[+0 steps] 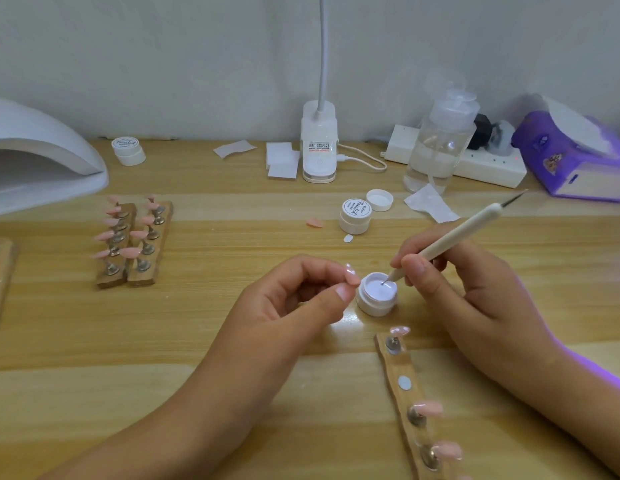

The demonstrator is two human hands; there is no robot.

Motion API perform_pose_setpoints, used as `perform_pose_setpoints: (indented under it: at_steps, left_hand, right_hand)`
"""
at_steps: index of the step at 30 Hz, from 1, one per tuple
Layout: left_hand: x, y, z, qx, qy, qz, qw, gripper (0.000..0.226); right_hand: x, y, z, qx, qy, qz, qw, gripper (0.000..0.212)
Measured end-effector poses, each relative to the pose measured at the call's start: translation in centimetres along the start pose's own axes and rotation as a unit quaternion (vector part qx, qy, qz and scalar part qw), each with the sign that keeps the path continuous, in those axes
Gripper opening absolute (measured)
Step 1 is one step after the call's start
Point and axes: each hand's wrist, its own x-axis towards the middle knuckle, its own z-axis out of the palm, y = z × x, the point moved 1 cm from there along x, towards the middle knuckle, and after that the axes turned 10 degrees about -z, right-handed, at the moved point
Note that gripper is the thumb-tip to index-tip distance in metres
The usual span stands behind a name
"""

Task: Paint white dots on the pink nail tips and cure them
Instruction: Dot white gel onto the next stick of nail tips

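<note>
Loading of the dotting tool point(454, 236) from the open gel pot point(376, 303).
At 9 o'clock on the desk point(232, 358) the curing lamp point(42, 157) is seen. A pink nail tip point(353, 276) is pinched by the left hand point(294, 306), just at 9 o'clock of the pot; the tool is gripped by the right hand point(475, 289), its point dipped in the white gel. Only a small bead should be taken.

Open jar point(377, 299) on worktop point(128, 341) between hands: left hand point(294, 306), pinching nail tip point(352, 275), just left; right hand point(475, 292), gripping dotting tool point(468, 228), right, tool end in jar. Holder strip point(397, 365) before right hand; two holder strips point(154, 261) well left; closed jar point(355, 216) behind.
</note>
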Motion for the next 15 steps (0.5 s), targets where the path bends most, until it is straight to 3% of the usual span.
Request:
perform_pose_setpoints:
  at_steps: [10, 15]
  left_hand:
    - [0.07, -0.05, 0.03, 0.010, 0.003, -0.003, 1.000, 0.016]
    - [-0.02, 0.05, 0.05, 0.006, 0.001, -0.002, 1.000, 0.016]
  right_hand:
    - [-0.10, 0.23, 0.14, -0.021, -0.041, -0.003, 0.999, 0.014]
    - [0.04, 0.04, 0.06, -0.004, -0.012, 0.010, 1.000, 0.014]
